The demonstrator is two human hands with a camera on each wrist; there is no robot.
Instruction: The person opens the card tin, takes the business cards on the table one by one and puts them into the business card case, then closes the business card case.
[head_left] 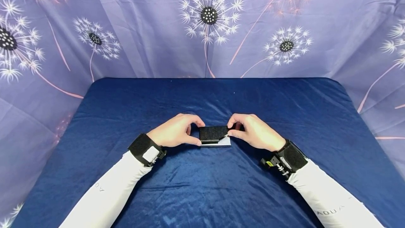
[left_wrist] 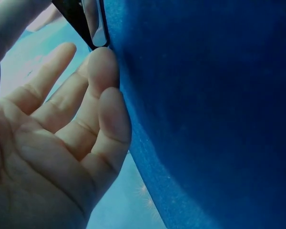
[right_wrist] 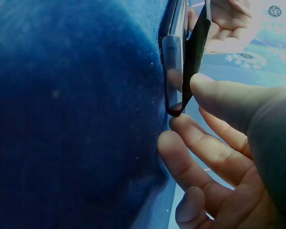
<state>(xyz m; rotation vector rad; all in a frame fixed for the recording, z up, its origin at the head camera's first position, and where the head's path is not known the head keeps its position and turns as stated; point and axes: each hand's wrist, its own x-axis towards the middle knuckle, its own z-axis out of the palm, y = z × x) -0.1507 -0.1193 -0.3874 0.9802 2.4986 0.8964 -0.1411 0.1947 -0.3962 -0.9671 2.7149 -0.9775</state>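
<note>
A small flat case (head_left: pixel 216 141) lies at the middle of the table, long side across. Its black, speckled flap (head_left: pixel 213 133) is lifted along the near edge, and a shiny silver body shows beneath. My left hand (head_left: pixel 177 131) holds the case's left end, thumb at the near corner and fingers at the far one. At the other end, my right hand (head_left: pixel 255 133) pinches the flap's right edge between thumb and fingers. The right wrist view shows the flap (right_wrist: pixel 196 57) angled away from the glossy body (right_wrist: pixel 174 71), the thumb (right_wrist: pixel 209 90) against the flap.
A dark blue cloth (head_left: pixel 202 185) with soft wrinkles covers the table. Behind and at the sides hangs a lilac curtain (head_left: pixel 152 27) printed with dandelions. Each wrist wears a black strap (head_left: pixel 142 147) with a small camera, over white sleeves (head_left: pixel 110 189).
</note>
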